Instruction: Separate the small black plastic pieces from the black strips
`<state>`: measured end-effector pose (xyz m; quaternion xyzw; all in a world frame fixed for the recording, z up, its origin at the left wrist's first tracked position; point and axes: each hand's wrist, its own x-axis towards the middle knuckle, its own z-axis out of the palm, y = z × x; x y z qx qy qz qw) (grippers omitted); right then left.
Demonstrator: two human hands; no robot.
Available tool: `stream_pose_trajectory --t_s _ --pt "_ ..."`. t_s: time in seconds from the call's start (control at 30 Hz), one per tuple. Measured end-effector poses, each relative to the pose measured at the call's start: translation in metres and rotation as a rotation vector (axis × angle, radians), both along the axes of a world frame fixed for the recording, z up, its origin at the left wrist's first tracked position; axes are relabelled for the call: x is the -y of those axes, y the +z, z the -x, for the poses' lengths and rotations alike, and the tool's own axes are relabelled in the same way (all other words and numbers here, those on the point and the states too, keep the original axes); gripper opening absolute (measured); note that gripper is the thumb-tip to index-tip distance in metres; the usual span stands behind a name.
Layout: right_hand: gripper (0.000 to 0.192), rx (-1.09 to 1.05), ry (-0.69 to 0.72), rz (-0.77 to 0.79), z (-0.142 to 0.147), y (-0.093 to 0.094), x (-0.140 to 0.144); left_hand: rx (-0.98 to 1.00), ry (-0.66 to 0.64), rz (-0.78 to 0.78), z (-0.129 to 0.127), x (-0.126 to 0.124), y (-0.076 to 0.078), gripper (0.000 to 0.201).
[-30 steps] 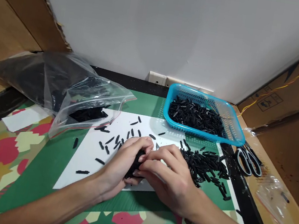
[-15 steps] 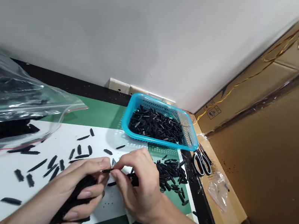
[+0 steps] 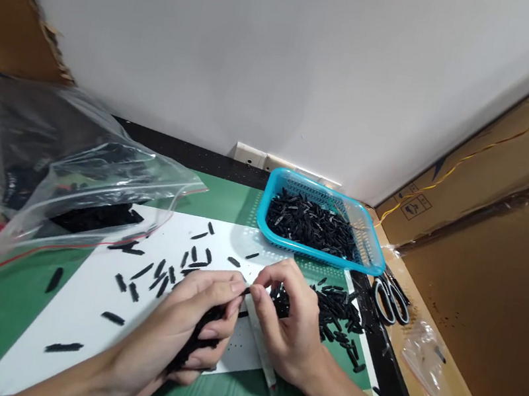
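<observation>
My left hand (image 3: 191, 310) is closed around a bundle of black, soft-looking strips (image 3: 195, 341). Between its thumb and forefinger sticks out the end of a thin black strip (image 3: 246, 291). My right hand (image 3: 292, 323) pinches at that same end with thumb and forefinger, so the two hands almost touch. Below the right hand slants a slim white stick-like tool (image 3: 263, 352); whether it is held or lies on the table I cannot tell. Several short black pieces (image 3: 113, 318) are scattered on the white sheet (image 3: 95, 285) to the left.
A blue basket (image 3: 320, 256) full of small black pieces stands by the wall. Right of my hands lies a heap of black pieces (image 3: 339, 313). Scissors (image 3: 391, 303) and a small clear bag (image 3: 423, 360) are farther right, beside cardboard (image 3: 497, 282). A big zip bag (image 3: 112, 177) sits left.
The view has swung left, so everything appears shifted to the right. Both hands remain together at the thin black strip, and more of the white tool shows below the right hand.
</observation>
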<state>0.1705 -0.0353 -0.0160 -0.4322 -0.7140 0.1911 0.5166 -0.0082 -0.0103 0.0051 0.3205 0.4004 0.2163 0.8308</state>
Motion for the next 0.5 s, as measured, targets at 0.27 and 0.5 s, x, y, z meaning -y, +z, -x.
stream_pose_trajectory --t_s 0.27,0.5 --pt "0.023 0.035 0.059 0.022 -0.0045 0.0001 0.0037 0.025 0.050 0.037 0.0015 0.0004 -0.0002 0.042" --pt "0.013 0.077 0.039 -0.029 -0.0040 0.0007 0.0004 0.022 0.061 0.061 0.0004 -0.0010 0.0015 0.041"
